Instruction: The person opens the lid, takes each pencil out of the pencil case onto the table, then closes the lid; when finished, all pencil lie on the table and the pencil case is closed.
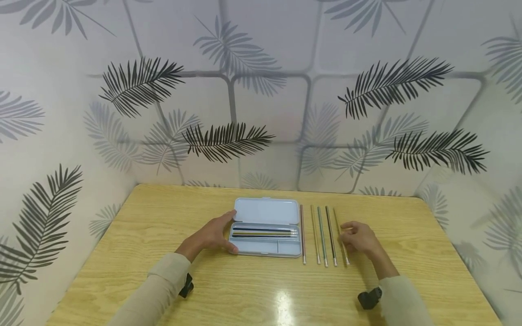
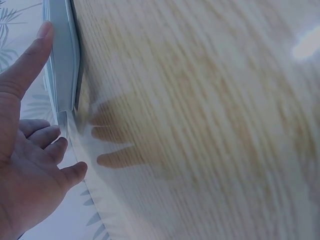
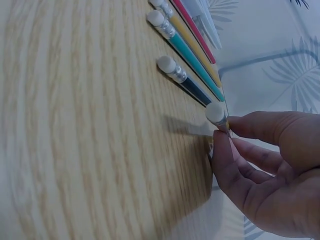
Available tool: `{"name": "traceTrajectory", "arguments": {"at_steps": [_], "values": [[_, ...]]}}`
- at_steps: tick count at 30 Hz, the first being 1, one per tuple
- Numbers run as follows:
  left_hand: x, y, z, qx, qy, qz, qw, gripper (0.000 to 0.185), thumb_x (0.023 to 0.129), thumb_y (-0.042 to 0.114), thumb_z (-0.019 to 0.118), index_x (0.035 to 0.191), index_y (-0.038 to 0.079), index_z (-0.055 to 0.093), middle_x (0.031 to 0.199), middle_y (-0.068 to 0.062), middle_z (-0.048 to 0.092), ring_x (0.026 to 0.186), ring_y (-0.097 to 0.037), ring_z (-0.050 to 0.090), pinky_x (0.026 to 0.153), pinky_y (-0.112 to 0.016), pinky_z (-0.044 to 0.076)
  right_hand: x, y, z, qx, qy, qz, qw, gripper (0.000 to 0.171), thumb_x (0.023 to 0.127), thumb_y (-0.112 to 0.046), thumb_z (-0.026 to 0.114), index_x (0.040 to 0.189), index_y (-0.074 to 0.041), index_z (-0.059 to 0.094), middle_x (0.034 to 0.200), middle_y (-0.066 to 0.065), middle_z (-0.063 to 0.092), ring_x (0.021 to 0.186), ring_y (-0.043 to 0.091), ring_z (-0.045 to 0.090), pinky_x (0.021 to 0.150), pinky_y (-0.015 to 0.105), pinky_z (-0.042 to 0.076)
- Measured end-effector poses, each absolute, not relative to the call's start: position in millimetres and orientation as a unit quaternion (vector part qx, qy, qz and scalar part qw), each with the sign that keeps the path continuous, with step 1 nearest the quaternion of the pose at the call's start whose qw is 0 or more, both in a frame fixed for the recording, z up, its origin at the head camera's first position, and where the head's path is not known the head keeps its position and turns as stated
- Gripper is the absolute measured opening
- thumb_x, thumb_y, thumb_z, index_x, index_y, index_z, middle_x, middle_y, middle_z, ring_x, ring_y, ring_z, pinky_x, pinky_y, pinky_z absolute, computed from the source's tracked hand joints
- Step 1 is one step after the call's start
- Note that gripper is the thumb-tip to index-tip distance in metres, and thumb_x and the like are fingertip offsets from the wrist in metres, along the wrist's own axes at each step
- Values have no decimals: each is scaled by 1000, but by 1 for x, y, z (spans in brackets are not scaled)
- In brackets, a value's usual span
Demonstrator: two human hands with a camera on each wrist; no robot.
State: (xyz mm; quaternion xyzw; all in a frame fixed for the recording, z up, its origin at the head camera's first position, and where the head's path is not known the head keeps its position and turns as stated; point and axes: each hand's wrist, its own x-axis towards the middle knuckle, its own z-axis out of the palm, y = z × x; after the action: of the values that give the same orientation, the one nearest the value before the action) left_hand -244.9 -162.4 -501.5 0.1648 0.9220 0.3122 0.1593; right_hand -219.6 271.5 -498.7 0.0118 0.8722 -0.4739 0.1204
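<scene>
An open pale pencil case lies on the table, its lid folded back. Several pencils rest in its long upper compartment. My left hand spans the case's left end, thumb at the near corner; in the left wrist view the straight thumb lies along the case's side. My right hand pinches a yellow pencil between thumb and fingers, its white eraser facing the right wrist camera. Left of it lie a black pencil and a green pencil.
Farther left in the same row are another yellow pencil and a red pencil, the red one close beside the case. The wooden table ends at a leaf-patterned wall at the back.
</scene>
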Motion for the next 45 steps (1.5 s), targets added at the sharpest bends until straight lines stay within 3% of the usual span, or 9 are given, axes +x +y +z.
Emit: {"name": "traceTrajectory", "arguments": {"at_steps": [10, 15, 24, 32, 45], "values": [[-244, -162, -500, 164, 921, 314, 163, 120, 60, 36, 89, 152, 6, 18, 158, -13, 20, 146, -31, 20, 119, -46, 22, -227, 266, -491, 0, 906, -413, 88, 42, 88, -10, 61, 123, 11, 53, 104, 27, 65, 80, 24, 66, 68, 35, 56], [-245, -163, -501, 164, 922, 312, 162, 121, 59, 37, 89, 152, 7, 18, 158, -13, 20, 146, -31, 21, 119, -46, 23, -235, 246, -488, -64, 896, -435, 68, 37, 90, -11, 60, 121, 9, 57, 102, 25, 65, 79, 25, 66, 65, 35, 57], [-246, -164, -502, 160, 923, 313, 159, 121, 58, 38, 89, 152, 7, 19, 158, -12, 21, 146, -31, 21, 119, -46, 23, -248, 190, -490, -174, 878, -441, 65, 25, 87, -8, 66, 109, 3, 66, 99, 15, 69, 91, 23, 65, 76, 28, 56], [-246, -164, -502, 159, 922, 316, 159, 123, 56, 39, 90, 152, 7, 19, 158, -13, 21, 146, -31, 21, 119, -46, 23, -251, 144, -490, -159, 893, -412, 87, 14, 82, -8, 71, 96, -7, 71, 91, 4, 69, 83, 14, 62, 74, 28, 54], [-245, -163, -501, 164, 920, 319, 158, 122, 57, 38, 90, 152, 7, 19, 158, -13, 20, 146, -31, 20, 119, -46, 22, -249, 108, -501, -164, 892, -408, 107, 13, 80, -3, 72, 91, -8, 71, 86, 1, 71, 79, 11, 62, 71, 24, 52]]}}
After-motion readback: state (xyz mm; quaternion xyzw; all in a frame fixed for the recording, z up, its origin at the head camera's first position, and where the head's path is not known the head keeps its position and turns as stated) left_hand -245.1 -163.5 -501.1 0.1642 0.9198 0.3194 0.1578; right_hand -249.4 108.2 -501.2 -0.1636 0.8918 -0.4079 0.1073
